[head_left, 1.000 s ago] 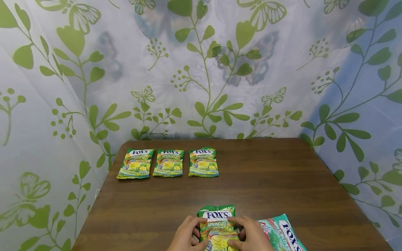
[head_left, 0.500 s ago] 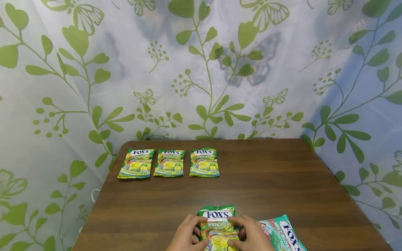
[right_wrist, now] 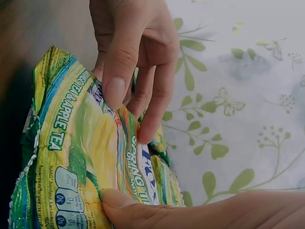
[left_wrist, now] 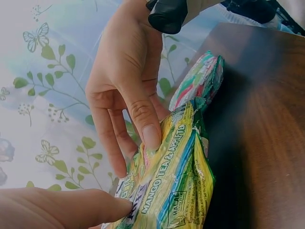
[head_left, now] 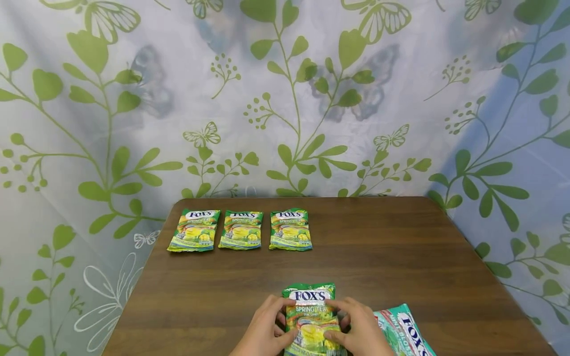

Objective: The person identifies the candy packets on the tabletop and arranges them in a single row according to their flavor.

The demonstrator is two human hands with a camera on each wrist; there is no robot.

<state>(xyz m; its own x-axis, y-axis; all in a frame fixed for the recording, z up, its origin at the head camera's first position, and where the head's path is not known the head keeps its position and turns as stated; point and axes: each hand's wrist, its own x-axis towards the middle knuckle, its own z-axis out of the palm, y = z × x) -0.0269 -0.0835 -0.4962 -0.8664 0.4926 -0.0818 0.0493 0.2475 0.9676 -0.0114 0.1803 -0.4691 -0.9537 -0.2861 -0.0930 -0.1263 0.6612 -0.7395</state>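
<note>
A green and yellow candy bag (head_left: 311, 316), printed FOX'S Spring Tea, is at the front of the table, held between both hands. My left hand (head_left: 268, 325) grips its left edge, thumb and fingertips on the front. The right hand (head_left: 361, 327) grips the opposite edge the same way. Seen from the left wrist, the left thumb (left_wrist: 71, 207) presses the wrapper while the right hand's thumb lies across the far side. Just right of the right hand, partly hidden by it, lies a mint-green FOX'S bag (head_left: 403, 329), tilted.
Three matching Spring Tea bags, the left one (head_left: 194, 230), the middle one (head_left: 241, 230) and the right one (head_left: 291, 230), lie in a row along the back left of the brown wooden table (head_left: 378, 247). A leaf-patterned curtain (head_left: 285, 99) hangs behind and at the sides.
Both hands have shifted the held Spring Tea bag slightly away from the body, showing more of its lower part. The bags in the row and the mint-green bag stay in place.
</note>
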